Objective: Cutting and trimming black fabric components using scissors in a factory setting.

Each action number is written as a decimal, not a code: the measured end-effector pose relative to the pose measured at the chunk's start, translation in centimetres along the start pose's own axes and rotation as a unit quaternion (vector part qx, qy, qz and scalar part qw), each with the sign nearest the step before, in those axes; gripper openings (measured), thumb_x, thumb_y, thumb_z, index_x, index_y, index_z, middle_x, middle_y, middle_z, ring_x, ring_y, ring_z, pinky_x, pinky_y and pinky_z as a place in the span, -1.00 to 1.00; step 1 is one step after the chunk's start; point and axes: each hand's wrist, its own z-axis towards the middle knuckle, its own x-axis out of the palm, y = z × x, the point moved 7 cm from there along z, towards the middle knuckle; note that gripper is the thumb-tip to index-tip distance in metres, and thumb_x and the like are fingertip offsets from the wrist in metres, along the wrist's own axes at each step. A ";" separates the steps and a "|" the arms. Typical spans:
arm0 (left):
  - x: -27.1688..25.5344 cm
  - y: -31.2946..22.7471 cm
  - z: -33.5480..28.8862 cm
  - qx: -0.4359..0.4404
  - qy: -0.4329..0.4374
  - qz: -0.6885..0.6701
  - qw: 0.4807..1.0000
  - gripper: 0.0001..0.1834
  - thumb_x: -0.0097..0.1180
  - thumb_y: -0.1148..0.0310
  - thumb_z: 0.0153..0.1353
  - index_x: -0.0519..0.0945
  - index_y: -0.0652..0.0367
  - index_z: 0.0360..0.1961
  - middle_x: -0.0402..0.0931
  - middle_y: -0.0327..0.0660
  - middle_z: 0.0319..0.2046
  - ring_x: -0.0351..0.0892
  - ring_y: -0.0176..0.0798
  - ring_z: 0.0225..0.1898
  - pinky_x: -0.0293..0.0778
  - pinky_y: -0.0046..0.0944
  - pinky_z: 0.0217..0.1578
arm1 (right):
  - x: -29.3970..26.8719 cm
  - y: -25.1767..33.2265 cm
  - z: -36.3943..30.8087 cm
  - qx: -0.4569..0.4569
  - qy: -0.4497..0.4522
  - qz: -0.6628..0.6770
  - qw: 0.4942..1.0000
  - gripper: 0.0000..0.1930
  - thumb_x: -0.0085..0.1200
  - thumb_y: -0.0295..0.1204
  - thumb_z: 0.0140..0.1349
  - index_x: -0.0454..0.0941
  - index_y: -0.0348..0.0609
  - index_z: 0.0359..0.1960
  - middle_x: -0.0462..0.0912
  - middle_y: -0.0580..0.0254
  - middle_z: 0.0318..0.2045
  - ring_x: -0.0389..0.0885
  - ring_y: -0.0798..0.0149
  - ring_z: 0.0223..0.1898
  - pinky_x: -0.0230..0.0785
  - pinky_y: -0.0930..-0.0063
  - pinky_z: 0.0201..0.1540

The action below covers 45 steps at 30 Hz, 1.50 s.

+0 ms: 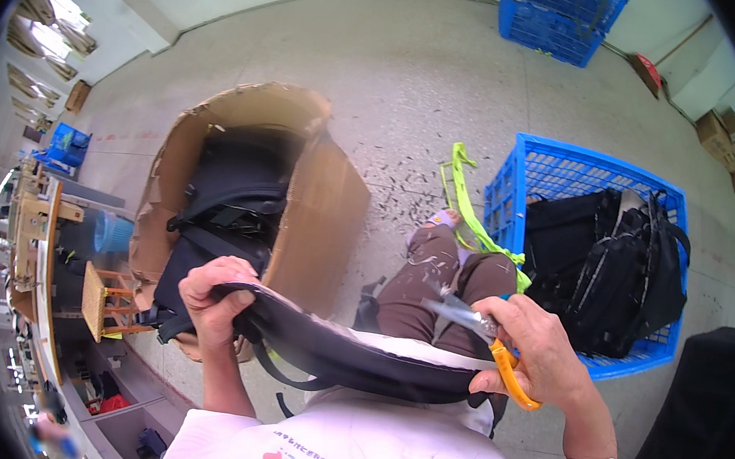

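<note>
Right hand point(541, 345): curled round the orange handles of the scissors point(514, 378); its thumb rests by the right end of the black piece point(347, 361), and I can't tell whether it pinches that too.
Blades point(460, 315): angled toward 10 o'clock, with 12 straight ahead of the person; too blurred to show how far apart they stand.
Pale edge point(392, 345): runs along the black piece's far side; its right stretch lies just beside the blades, at their 7 o'clock, touching or not I cannot tell. That closeness is what any move of the scissors would turn on, I'd say.
Black piece: at 9 o'clock from the right hand, long axis from 9 to 3, sagging mid-span before the white shirt point(349, 438).
Left hand point(214, 299): clamped on the other end, thumb on the near face, well apart from the blades; the right is nearer them.
Thin strap point(289, 380): hanging at 8 o'clock from the piece's middle.
Floor scraps point(398, 180): scattered at 12.
Yellow-green strap point(466, 199): at 1, beside the crate.
Cardboard box point(325, 217): at 11, holding black bags point(241, 175).
Blue crate point(519, 199): at 2, holding more black bags.
</note>
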 end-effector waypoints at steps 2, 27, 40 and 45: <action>0.1 0.1 0.0 0.011 -0.003 -0.002 1.000 -0.74 0.35 0.48 -0.16 0.56 0.24 -0.40 0.56 -0.14 -0.56 0.50 -0.22 -0.51 0.40 -0.20 -0.36 | 0.7 -0.3 -0.9 0.001 0.081 -0.044 0.996 -0.27 0.17 0.21 -0.15 0.43 -0.13 -0.10 0.40 0.20 -0.48 0.42 0.22 -0.40 0.29 0.42 -0.47; 0.1 -0.2 -0.4 -0.002 -0.015 0.016 1.000 -0.74 0.35 0.46 -0.15 0.54 0.23 -0.41 0.52 -0.16 -0.57 0.48 -0.23 -0.51 0.37 -0.20 -0.30 | 1.9 -0.7 -3.5 -0.042 0.236 0.008 0.971 -0.41 0.15 0.19 -0.10 0.50 -0.06 -0.26 0.35 0.29 -0.68 0.42 0.26 -0.59 0.19 0.43 -0.64; -0.1 0.0 -0.4 -0.002 -0.025 0.017 1.000 -0.75 0.35 0.46 -0.15 0.55 0.23 -0.41 0.53 -0.16 -0.56 0.48 -0.24 -0.50 0.38 -0.21 -0.31 | 2.4 0.0 -3.9 -0.087 0.165 -0.045 0.981 -0.53 0.17 0.04 0.01 0.50 -0.10 -0.26 0.30 0.34 -0.70 0.37 0.32 -0.65 0.21 0.47 -0.68; -0.4 0.0 -0.6 -0.004 -0.025 0.028 0.999 -0.76 0.35 0.46 -0.14 0.55 0.22 -0.41 0.53 -0.17 -0.56 0.46 -0.25 -0.50 0.38 -0.21 -0.32 | 2.4 0.5 -3.3 -0.068 0.181 -0.055 0.980 -0.50 0.13 0.09 0.02 0.49 -0.09 -0.24 0.30 0.32 -0.68 0.39 0.29 -0.61 0.21 0.45 -0.68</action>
